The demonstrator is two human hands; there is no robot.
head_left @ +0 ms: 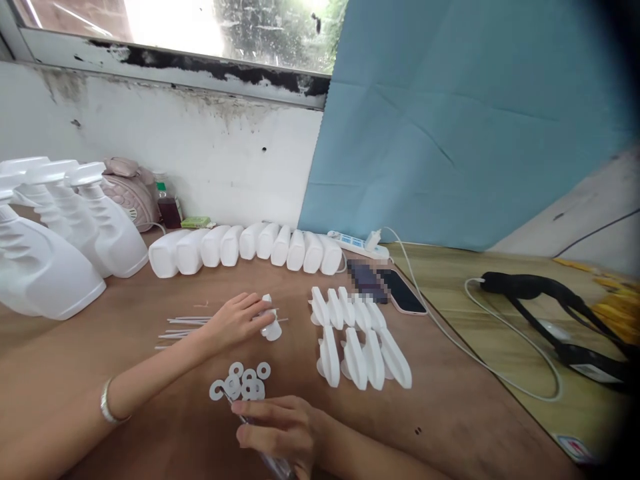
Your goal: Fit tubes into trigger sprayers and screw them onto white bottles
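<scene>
My left hand [245, 317] reaches over the table with its fingertips closed round a small white plastic sprayer part [273, 329]; the fingers partly hide it. Thin white tubes [183, 331] lie beside that wrist. In my right hand [283, 427] is a slim pointed tool with a clear handle, resembling tweezers [273, 463]. Its tip touches or hovers just over a loose pile of white ring washers [249, 378]; which of the two cannot be told. Two rows of white sprayer heads [354, 357] lie to the right of both hands.
White bottles [220, 248] lie in a row along the wall. Larger white bottles [55, 247] stand at left, near a pink bag [131, 193] and a dark bottle [169, 208]. A power strip [357, 245], a phone [404, 291], a white cable [435, 327] and a black strap [530, 287] are at right.
</scene>
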